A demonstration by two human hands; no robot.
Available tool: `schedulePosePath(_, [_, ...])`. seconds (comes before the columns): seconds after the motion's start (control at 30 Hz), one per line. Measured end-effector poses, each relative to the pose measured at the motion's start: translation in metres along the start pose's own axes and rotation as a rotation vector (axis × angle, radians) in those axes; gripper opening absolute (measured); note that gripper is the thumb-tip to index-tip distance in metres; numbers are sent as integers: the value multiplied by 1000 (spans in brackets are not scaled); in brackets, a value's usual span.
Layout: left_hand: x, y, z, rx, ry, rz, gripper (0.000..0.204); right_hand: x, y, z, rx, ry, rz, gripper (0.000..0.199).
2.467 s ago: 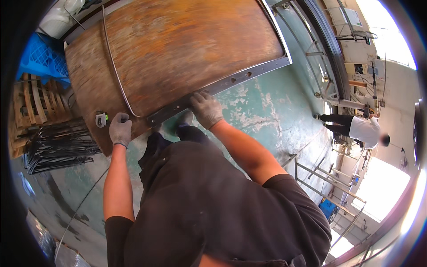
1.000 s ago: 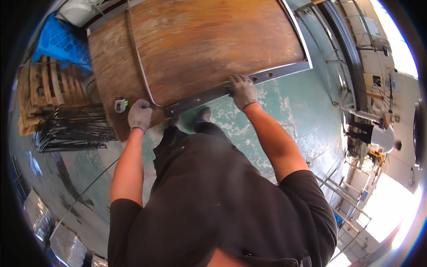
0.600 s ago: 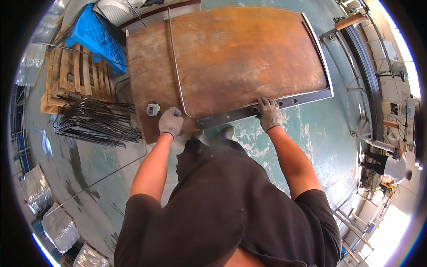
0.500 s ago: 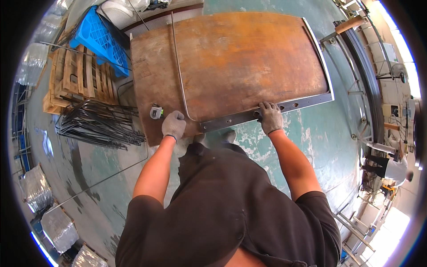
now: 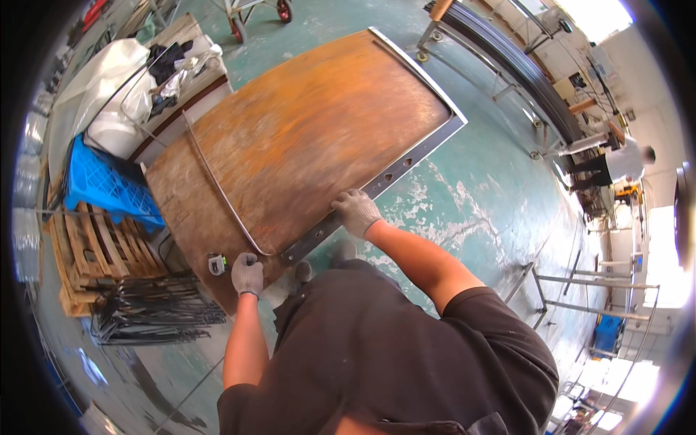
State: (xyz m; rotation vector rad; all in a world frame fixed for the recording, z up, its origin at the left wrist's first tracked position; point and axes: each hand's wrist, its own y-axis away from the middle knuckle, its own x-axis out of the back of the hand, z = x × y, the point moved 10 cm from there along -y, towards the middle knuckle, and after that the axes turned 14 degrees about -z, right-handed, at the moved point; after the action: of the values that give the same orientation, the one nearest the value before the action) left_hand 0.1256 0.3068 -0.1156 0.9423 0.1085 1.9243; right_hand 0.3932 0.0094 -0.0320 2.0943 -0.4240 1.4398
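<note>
One rusty steel table (image 5: 304, 138), one tape measure (image 5: 216, 264), one blue crate (image 5: 109, 185), two gloved hands (image 5: 355, 212).

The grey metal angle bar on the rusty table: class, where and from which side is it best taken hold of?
Grip the grey angle bar on its long straight run along the rusty table, from the near edge, where the right hand rests. It overhangs that open side; the left hand is at the corner beside the thin bent rod.
</note>
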Motion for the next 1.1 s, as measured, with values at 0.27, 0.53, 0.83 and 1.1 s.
schedulePosePath(0.27, [-1,3,-1,37,94,7,21,6,-5,3,-12,9,-47,28])
schedulePosePath(0.53, [-20,20,1,213,371,-49,14,4,-25,4,101,25,-108,24])
schedulePosePath(0.83, [-69,47,-11,333,717,-71,19,168,-5,-38,345,-256,411,21])
schedulePosePath(1.1, [-90,37,94,173,878,-146,9,424,107,-16,470,-334,1237,25])
